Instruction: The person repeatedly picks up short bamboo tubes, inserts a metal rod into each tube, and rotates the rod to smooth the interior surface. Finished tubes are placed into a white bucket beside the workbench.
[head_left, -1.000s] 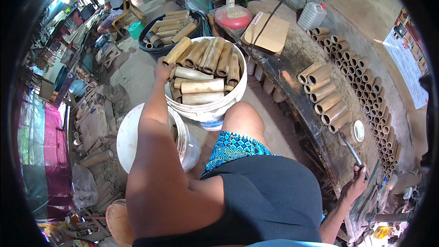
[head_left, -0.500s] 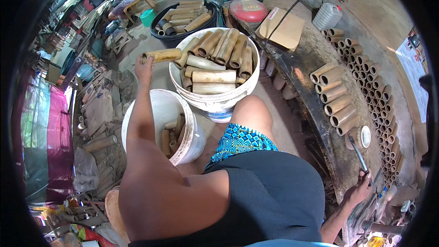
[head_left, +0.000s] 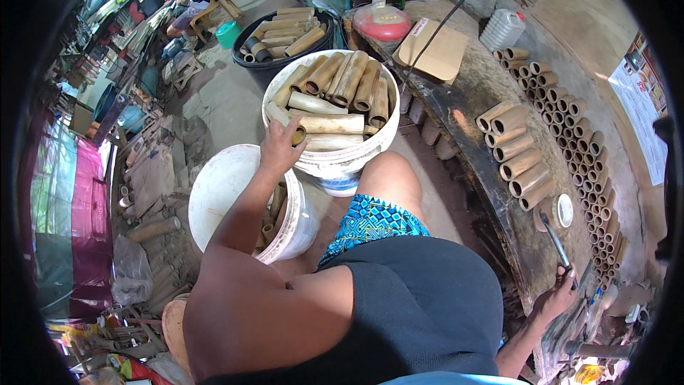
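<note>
Left hand [head_left: 280,148] at near-left rim of white bucket [head_left: 342,165] heaped with bamboo tubes [head_left: 350,82] — fingers curved about one tube's open end; cannot tell whether gripping. Right hand [head_left: 558,296] clasping slim brush [head_left: 557,240] above workbench [head_left: 522,246] — tip near white-rimmed container [head_left: 564,210].

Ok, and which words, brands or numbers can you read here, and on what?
None I can quote.
Wall sheet: rows of print too small to read.
White label on the flat tan piece: red print, too small.
Brush-like tool in the right hand: no lettering visible.
</note>
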`<action>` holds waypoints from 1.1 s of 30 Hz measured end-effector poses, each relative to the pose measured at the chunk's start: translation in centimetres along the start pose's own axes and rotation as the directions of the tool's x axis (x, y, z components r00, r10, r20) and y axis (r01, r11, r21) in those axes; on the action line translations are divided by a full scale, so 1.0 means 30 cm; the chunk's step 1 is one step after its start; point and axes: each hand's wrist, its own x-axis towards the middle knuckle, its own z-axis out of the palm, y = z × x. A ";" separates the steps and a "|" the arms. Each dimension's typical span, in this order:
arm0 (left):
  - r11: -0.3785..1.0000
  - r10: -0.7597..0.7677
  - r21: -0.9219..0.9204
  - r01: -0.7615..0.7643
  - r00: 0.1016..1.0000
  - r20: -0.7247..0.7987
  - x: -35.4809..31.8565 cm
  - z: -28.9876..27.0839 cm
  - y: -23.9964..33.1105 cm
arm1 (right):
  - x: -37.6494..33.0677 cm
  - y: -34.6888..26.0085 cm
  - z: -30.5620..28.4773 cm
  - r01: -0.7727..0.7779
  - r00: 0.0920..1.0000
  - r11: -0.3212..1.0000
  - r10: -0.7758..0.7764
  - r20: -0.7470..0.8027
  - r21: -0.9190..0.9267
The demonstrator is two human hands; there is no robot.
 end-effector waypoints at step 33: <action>0.617 0.422 -0.710 -0.338 0.904 -0.064 0.251 0.308 1.006 | 0.069 -0.005 -0.036 -0.006 0.973 0.972 -0.048 -0.224 -0.236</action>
